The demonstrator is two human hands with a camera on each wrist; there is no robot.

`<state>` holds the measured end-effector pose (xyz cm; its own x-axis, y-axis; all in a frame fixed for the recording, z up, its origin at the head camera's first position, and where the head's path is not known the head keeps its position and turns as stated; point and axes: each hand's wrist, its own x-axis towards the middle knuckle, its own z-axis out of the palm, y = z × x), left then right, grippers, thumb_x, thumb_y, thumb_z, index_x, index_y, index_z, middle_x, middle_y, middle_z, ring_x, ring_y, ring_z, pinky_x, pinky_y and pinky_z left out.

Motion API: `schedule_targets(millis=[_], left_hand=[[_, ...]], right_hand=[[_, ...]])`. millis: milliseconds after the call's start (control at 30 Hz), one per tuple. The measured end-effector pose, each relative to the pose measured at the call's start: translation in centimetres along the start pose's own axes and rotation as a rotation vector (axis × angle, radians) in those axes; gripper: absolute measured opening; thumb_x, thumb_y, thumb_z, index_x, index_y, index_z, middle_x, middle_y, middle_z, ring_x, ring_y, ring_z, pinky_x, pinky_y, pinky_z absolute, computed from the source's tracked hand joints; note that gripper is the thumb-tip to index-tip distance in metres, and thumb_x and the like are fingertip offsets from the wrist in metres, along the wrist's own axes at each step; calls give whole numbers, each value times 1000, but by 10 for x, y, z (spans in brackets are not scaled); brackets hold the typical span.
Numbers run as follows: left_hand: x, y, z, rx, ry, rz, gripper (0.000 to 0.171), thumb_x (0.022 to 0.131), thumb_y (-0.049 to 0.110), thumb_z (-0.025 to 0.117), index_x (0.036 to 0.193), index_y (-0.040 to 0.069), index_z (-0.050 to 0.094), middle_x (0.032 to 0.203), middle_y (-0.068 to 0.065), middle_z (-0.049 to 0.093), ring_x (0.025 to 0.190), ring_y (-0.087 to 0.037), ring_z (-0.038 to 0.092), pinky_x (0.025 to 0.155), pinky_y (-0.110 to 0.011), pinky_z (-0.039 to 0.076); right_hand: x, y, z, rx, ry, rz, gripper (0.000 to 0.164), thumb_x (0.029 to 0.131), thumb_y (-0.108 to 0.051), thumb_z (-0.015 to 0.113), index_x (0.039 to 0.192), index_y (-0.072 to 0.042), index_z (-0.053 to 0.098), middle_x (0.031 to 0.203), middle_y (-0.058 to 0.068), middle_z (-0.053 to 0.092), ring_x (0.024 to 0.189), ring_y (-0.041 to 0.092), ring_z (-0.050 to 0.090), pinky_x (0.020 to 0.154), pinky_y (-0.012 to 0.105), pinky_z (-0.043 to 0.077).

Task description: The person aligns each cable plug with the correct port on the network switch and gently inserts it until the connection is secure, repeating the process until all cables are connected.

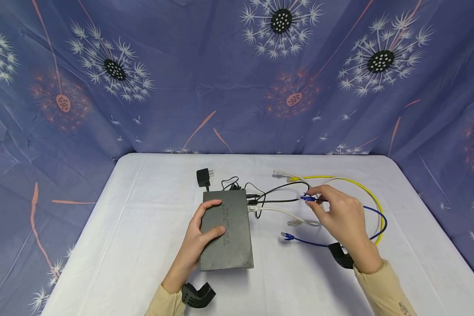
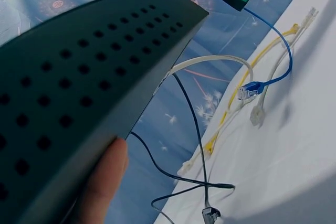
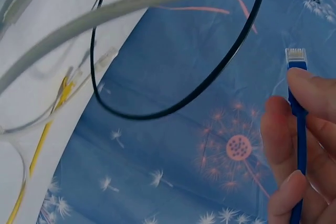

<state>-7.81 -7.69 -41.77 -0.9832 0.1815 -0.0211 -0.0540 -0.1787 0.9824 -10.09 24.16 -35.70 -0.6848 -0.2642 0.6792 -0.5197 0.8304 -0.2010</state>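
A dark grey TP-LINK network switch [image 1: 237, 250] is tilted up off the white table, held by my left hand [image 1: 193, 241]. The thumb lies on its top, and a finger [image 2: 107, 182] shows at its edge in the left wrist view. My right hand [image 1: 345, 215] pinches one plug of a blue Ethernet cable [image 1: 381, 215] to the right of the switch. In the right wrist view that clear-tipped plug [image 3: 296, 56] points away from the fingers, apart from the switch. The cable's other plug [image 1: 287, 236] hangs loose. A white cable [image 1: 272, 209] and black cables [image 1: 278, 201] run from the switch's right side.
A black power adapter [image 1: 202, 177] lies behind the switch beside a bundled black cord [image 1: 235, 186]. Toward the back right curves a yellow cable [image 1: 357, 183], with a loose white cable's plug [image 1: 278, 173] near its end. Another pale plug [image 1: 294, 223] lies right of the switch.
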Motion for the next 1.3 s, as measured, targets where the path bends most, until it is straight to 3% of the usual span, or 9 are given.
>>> schedule_targets(millis=[100,500,1033,1300], left_hand=[[0,0,0,0,-1,-2,55,81,6,68,131,24,52,130,-8,44,110,-30,43,88,-43,37],[1,0,3,-3,-2,9,55,81,6,68,131,23,53,129,-9,45,109,-30,43,87,-43,37],[1,5,8,-26,-20,20,55,82,6,68,132,22,52,131,-10,44,112,-29,42,89,-43,36],[1,7,9,-45,-27,17,56,82,5,68,132,22,52,130,-10,43,111,-30,42,87,-43,39]], right_hand=[[-1,-6,1,0,-10,15,28,66,-5,85,89,-12,71,69,-2,67,47,5,47,41,21,30],[-9,-31,10,67,-8,84,34,62,-2,87,87,-13,68,74,-2,68,54,6,53,48,21,37],[-11,-56,28,202,49,84,40,59,7,86,88,-13,68,79,-4,67,63,7,59,53,21,44],[-14,-68,36,266,30,83,40,61,11,84,89,-13,68,83,-4,66,69,9,59,56,24,47]])
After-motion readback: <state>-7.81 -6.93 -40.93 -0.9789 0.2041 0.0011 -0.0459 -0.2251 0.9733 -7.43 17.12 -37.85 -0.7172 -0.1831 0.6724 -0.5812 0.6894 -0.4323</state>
